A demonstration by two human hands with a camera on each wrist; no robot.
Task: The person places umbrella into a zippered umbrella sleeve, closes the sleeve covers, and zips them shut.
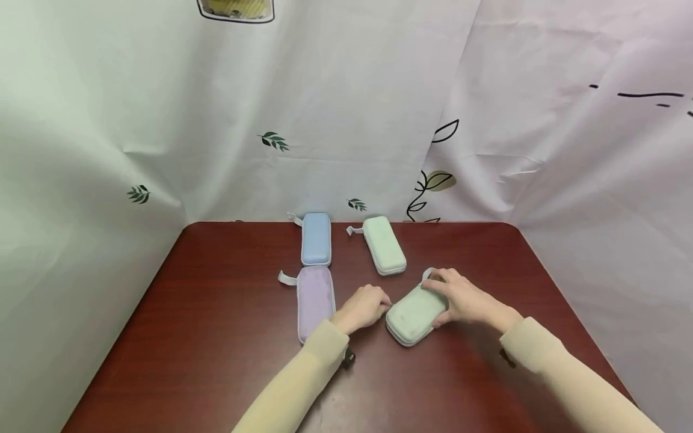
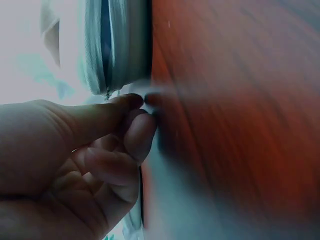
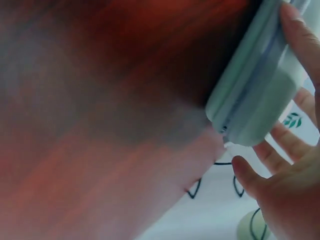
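Note:
A pale green zippered case (image 1: 415, 316) lies slanted on the table. My right hand (image 1: 460, 297) holds it from the right, thumb on the near side and fingers over the far side by its wrist strap (image 1: 428, 274). In the right wrist view, a zipper seam (image 3: 250, 75) runs along the case's side. My left hand (image 1: 365, 305) is at the case's left end, fingers curled. The left wrist view shows thumb and forefinger (image 2: 134, 101) pinched together at the zipper's end, with the small zipper pull (image 2: 108, 95) mostly hidden by them.
A purple case (image 1: 315, 300) lies left of my left hand, its lower part beside my wrist. Beyond it lies a blue case (image 1: 316, 239), end to end with it. Another light green case (image 1: 384, 245) sits at the back. Patterned white cloth (image 1: 335, 108) hangs behind the brown table (image 1: 216, 313).

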